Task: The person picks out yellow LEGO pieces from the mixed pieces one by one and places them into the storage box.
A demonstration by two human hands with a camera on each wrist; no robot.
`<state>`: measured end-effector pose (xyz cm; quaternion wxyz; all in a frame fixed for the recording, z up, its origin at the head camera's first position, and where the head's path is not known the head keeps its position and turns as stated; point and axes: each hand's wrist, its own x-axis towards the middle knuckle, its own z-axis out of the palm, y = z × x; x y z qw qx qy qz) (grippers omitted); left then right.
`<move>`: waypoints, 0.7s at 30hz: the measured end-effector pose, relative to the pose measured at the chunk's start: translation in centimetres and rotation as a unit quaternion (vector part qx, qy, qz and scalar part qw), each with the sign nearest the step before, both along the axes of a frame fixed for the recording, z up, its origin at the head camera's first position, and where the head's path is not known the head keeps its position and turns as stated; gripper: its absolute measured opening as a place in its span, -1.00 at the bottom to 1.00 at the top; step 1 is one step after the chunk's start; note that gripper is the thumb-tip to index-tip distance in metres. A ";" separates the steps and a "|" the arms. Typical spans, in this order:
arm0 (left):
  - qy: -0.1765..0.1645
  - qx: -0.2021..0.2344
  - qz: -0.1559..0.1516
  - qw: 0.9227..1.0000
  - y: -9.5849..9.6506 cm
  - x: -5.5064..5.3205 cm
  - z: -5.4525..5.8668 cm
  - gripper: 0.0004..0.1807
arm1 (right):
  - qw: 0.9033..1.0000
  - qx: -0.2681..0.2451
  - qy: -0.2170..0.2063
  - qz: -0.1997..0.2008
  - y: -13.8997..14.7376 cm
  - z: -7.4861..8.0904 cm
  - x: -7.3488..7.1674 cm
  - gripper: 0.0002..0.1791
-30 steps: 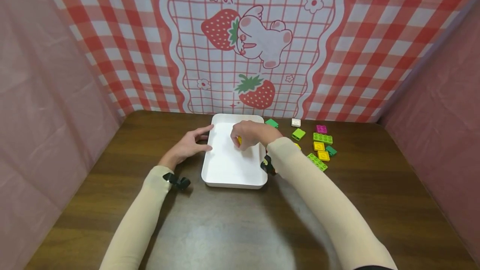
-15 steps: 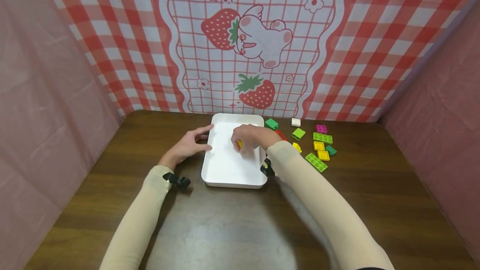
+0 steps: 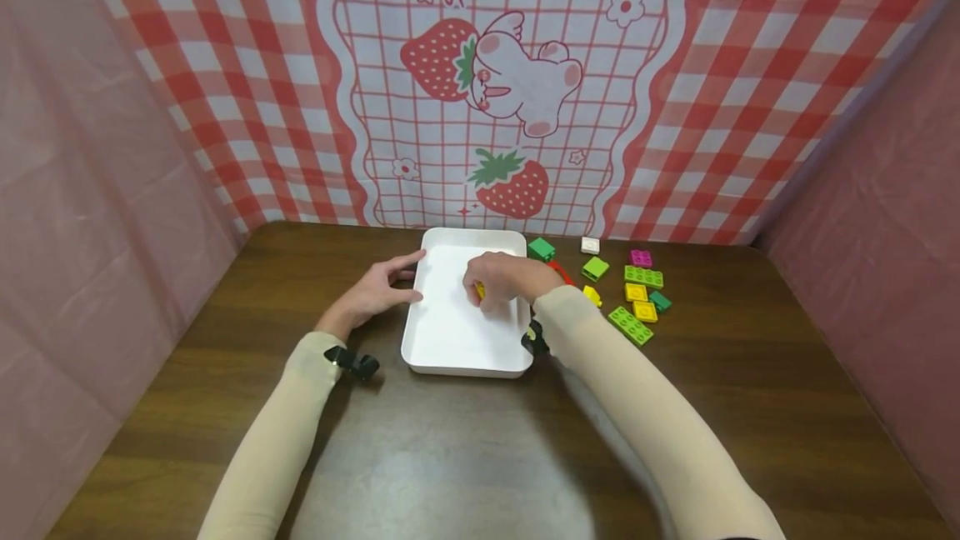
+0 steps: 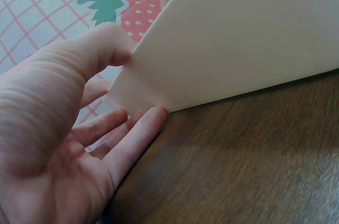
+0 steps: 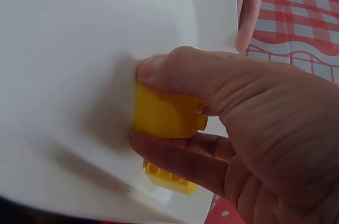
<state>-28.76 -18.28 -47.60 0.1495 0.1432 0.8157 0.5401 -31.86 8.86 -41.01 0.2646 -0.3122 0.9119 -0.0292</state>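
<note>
A white tray (image 3: pixel 450 348) lies on the table. Inside it my right hand (image 3: pixel 498 282) pinches a yellow toy brick (image 5: pixel 167 113) between thumb and fingers, close over the tray floor. In the right wrist view the brick's studs point toward my palm. Another yellow toy brick (image 5: pixel 170 179) with studs lies in the tray just beyond those fingers; in the head view it is hidden. My left hand (image 3: pixel 375 290) touches the tray's left side. In the left wrist view its thumb and extended fingertips (image 4: pixel 156 114) rest against the tray's outer wall.
Loose bricks lie right of the tray: green (image 3: pixel 542 249), red (image 3: pixel 559 272), yellow (image 3: pixel 592 296), white (image 3: pixel 590 245), magenta (image 3: pixel 641 257) and several more. My right forearm (image 3: pixel 622 390) passes in front of them. A checkered cloth (image 3: pixel 300 107) hangs behind the table.
My right hand has shifted slightly right and toward me inside the tray, still pinching the yellow brick, so more of the red brick shows. My left hand has stayed at the tray's side.
</note>
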 end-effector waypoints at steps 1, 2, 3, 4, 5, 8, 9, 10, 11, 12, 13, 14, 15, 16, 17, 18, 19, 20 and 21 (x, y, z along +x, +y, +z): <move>0.001 0.000 -0.001 1.000 0.0 0.0 0.0 -0.06 | 1.000 0.000 -0.002 0.000 -0.1 0.4 0.3 -0.82; 0.002 0.001 -0.001 1.000 0.0 -0.1 0.0 -0.06 | 1.000 0.000 -0.005 -0.002 -0.2 0.9 0.7 -0.82; 0.003 0.002 -0.002 1.000 0.0 -0.1 0.0 -0.06 | 1.000 -0.002 -0.003 -0.002 -0.2 0.9 0.9 -0.82; 0.005 0.002 -0.002 1.000 0.0 -0.1 0.0 -0.06 | 1.000 -0.004 -0.001 0.001 -0.2 1.0 1.1 -0.83; 0.005 0.003 -0.003 1.000 0.0 -0.1 0.0 -0.06 | 1.000 -0.004 0.001 0.001 -0.2 1.1 1.2 -0.83; 0.001 0.005 -0.001 1.000 0.0 0.0 0.1 -0.05 | 1.000 -0.004 0.007 0.002 -0.2 1.2 1.6 -0.82; -0.001 0.004 -0.001 1.000 0.0 0.0 0.1 -0.05 | 1.000 -0.005 0.010 0.002 -0.2 1.2 1.7 -0.82; -0.002 0.003 0.000 1.000 0.0 0.0 0.1 -0.05 | 1.000 -0.005 0.012 0.003 -0.2 1.2 1.7 -0.82; -0.004 0.004 0.000 1.000 0.0 0.1 0.2 -0.05 | 1.000 -0.006 0.013 0.002 -0.1 1.2 1.8 -0.82; -0.004 0.003 0.000 1.000 0.0 0.1 0.2 -0.05 | 1.000 -0.007 0.014 0.001 -0.1 1.2 1.8 -0.82; -0.003 0.001 -0.001 1.000 0.0 0.1 0.2 -0.05 | 1.000 -0.008 0.014 0.000 -0.1 1.2 1.9 -0.82; -0.003 0.001 -0.001 1.000 0.0 0.1 0.2 -0.05 | 1.000 -0.009 0.014 -0.001 -0.1 1.2 1.9 -0.82; -0.004 0.002 -0.001 1.000 0.0 0.2 0.2 -0.05 | 1.000 -0.010 0.014 -0.001 -0.1 1.2 1.9 -0.82; -0.004 0.002 -0.001 1.000 0.0 0.2 0.2 -0.05 | 1.000 -0.011 0.014 -0.002 0.0 1.2 1.9 -0.82; -0.005 0.003 -0.001 1.000 0.0 0.1 0.2 -0.05 | 1.000 -0.013 0.012 -0.003 0.0 1.1 1.8 -0.82; -0.005 0.002 -0.001 1.000 0.0 0.2 0.2 -0.05 | 1.000 -0.014 0.011 -0.002 0.0 1.1 1.8 -0.83; -0.005 0.002 -0.001 1.000 0.0 0.1 0.2 -0.05 | 1.000 -0.015 0.009 -0.002 0.0 1.1 1.7 -0.83; -0.005 0.003 -0.001 1.000 0.0 0.1 0.2 -0.05 | 1.000 -0.016 0.008 -0.001 0.1 1.0 1.6 -0.83; -0.005 0.003 -0.001 1.000 0.0 0.1 0.2 -0.05 | 1.000 -0.016 0.006 0.000 0.1 1.0 1.5 -0.83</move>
